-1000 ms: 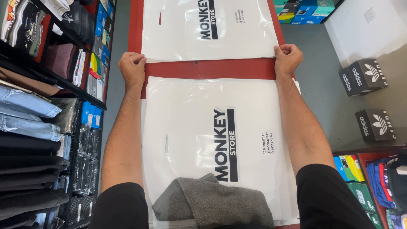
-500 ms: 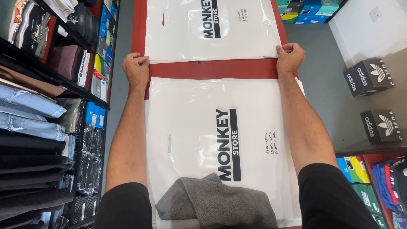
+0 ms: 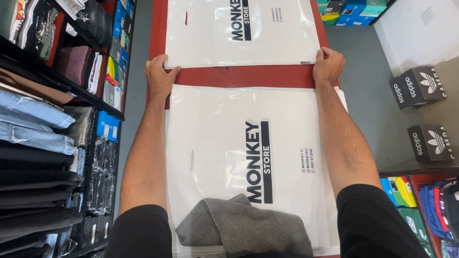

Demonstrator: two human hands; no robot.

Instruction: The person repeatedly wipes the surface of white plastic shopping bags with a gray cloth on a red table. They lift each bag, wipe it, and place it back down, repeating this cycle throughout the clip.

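Observation:
Two white plastic bags with black print lie flat on a red table [image 3: 239, 76]. The far bag [image 3: 239, 31] has its near edge pinched at both corners: my left hand [image 3: 160, 76] grips the left corner and my right hand [image 3: 327, 64] grips the right corner. The near bag [image 3: 239, 157] lies between my forearms. A folded grey garment [image 3: 244, 229] rests on the near bag's lower end, close to my body.
Shelves of folded jeans and dark clothes [image 3: 33, 119] stand at the left. Black shoe boxes [image 3: 420, 86] sit on the grey floor at the right, with coloured boxes [image 3: 354, 12] at the far end and folded clothes [image 3: 440, 205] at the lower right.
Both hands have stayed on the far bag's near corners. The view has shifted slightly; the bags and garment lie as before.

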